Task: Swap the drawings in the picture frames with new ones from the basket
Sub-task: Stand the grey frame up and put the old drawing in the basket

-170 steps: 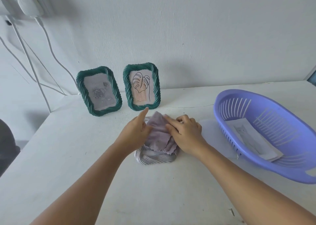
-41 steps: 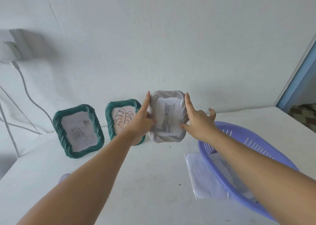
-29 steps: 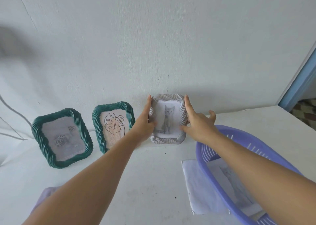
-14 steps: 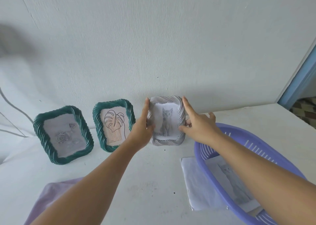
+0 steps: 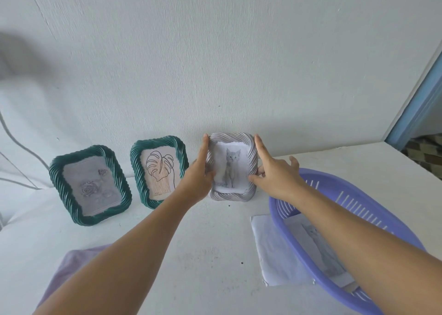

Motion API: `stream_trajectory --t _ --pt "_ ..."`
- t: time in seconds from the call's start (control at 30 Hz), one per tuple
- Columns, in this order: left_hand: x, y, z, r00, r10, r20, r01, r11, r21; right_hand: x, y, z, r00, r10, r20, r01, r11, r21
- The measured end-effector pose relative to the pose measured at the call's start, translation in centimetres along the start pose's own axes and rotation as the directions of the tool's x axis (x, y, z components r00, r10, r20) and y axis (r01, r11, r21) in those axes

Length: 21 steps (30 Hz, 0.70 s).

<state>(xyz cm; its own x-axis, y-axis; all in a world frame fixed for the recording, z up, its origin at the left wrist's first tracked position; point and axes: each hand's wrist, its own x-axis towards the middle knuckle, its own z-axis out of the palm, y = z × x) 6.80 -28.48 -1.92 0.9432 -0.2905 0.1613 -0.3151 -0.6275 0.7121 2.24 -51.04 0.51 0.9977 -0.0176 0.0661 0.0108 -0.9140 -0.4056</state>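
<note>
A pale grey woven picture frame (image 5: 229, 137) with a cat drawing (image 5: 230, 169) stands upright on the white table by the wall. My left hand (image 5: 196, 180) holds its left edge, index finger straight up along the rim and thumb on the front. My right hand (image 5: 277, 178) holds the right edge the same way, thumb on the lower front. Two green frames stand to the left: one with a leaf drawing (image 5: 160, 171), one with a rose drawing (image 5: 92, 188). The purple basket (image 5: 346, 185) at the right holds another cat drawing (image 5: 318, 250).
A white sheet of paper (image 5: 270, 247) lies on the table, partly under the basket's left side. A lilac cloth (image 5: 69, 267) lies at the front left beneath my left arm. A white cable (image 5: 14, 161) hangs at the far left. A blue door frame (image 5: 418, 99) rises at the right.
The grey frame, earlier face down under a cloth, was lifted, turned upright and lowered against the wall beside the leaf frame. Over the last half second it barely moved.
</note>
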Motion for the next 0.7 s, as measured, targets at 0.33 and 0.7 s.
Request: stream_trajectory --t 0.33,0.7 --pt "-4.8 3.6 0.8 0.97 0.026 -0.24 0.04 0.963 0.265 -2.5 0.0 -1.3 0.978 -0.071 -0.195 0.076 0.997 0.015" --pt "-12.3 6.5 5.6 0.935 -0.258 0.242 0.273 0.962 -0.03 -12.0 1.6 -2.2 0.991 0.056 0.118 -0.077 0.981 0.177"
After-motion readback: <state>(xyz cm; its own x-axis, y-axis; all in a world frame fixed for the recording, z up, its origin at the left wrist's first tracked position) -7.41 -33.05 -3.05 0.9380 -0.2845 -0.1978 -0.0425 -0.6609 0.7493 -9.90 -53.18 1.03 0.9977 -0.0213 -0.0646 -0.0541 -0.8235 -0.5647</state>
